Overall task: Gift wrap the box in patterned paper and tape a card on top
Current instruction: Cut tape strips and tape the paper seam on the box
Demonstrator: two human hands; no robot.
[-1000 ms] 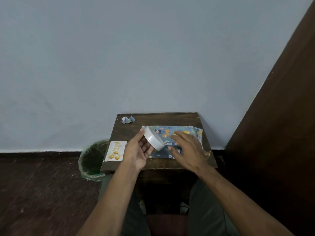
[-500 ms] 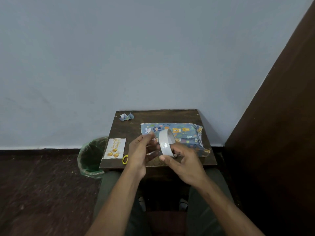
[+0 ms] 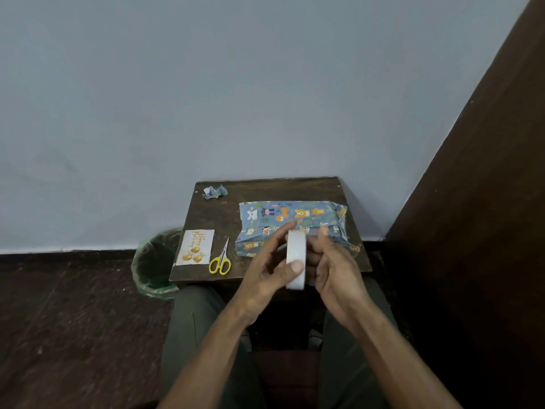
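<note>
Hands meet over the near edge of the dark wooden table (image 3: pixel 212 214): left hand (image 3: pixel 265 276) and right hand (image 3: pixel 333 270) both grasp the white tape roll (image 3: pixel 295 258) upright. Box wrapped in blue animal-patterned paper (image 3: pixel 289 216) lies just behind them. White birthday card (image 3: pixel 196 247) rests at the left, beside yellow-handled scissors (image 3: pixel 220 259).

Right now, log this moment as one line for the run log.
step: finding tape end | left hand: holds tape roll | right hand: on roll | box: wrapped | card: not attached

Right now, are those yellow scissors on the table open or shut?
Shut. The yellow-handled scissors lie flat on the table beside the birthday card, with the blades together as one point and the handle loops side by side.
</note>
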